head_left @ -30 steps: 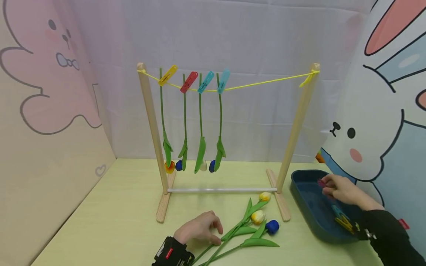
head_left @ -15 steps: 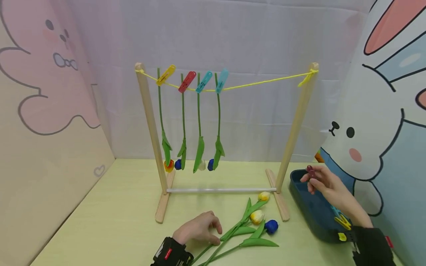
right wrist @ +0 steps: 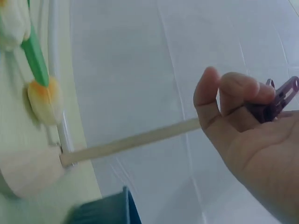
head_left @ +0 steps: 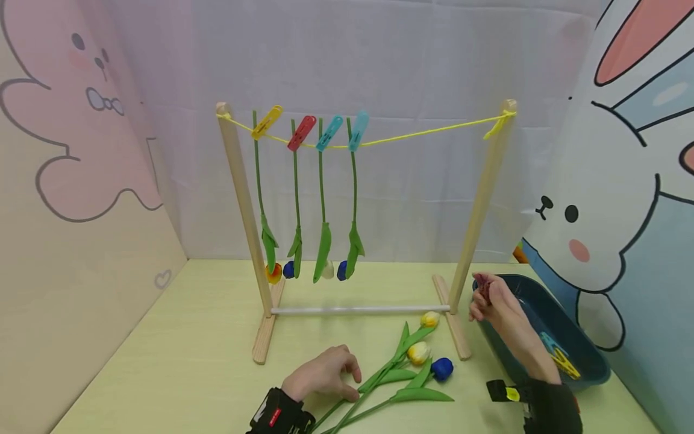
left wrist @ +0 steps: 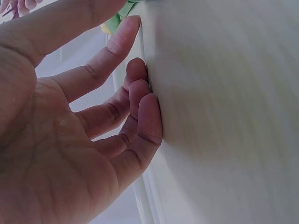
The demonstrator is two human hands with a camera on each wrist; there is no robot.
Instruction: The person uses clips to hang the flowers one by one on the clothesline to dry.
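Observation:
My right hand [head_left: 508, 319] pinches a dark red-purple clothespin [right wrist: 280, 99] between thumb and fingers, near the left rim of the dark blue basin. My left hand [head_left: 323, 371] rests on the table with loosely bent fingers and holds nothing. Its thumb lies by the stems of artificial tulips; whether it touches them I cannot tell. Those tulips have two yellow-white heads [head_left: 419, 353] and one blue head [head_left: 442, 369]. On the yellow line [head_left: 428, 132], several tulips hang head down from a yellow clothespin [head_left: 267, 122], a red clothespin [head_left: 302, 133] and two blue clothespins [head_left: 329, 133].
A wooden frame with a left post [head_left: 244, 211] and a right post [head_left: 482, 208] carries the line; a white bar [head_left: 358, 310] joins its feet. Inside the basin [head_left: 542, 295] lie a blue clothespin [head_left: 552, 345] and a yellow clothespin [head_left: 566, 365].
My right hand has lifted the dark red-purple clothespin out of the basin and moved left, to the basin's left rim. My left hand and the tulips have stayed in place.

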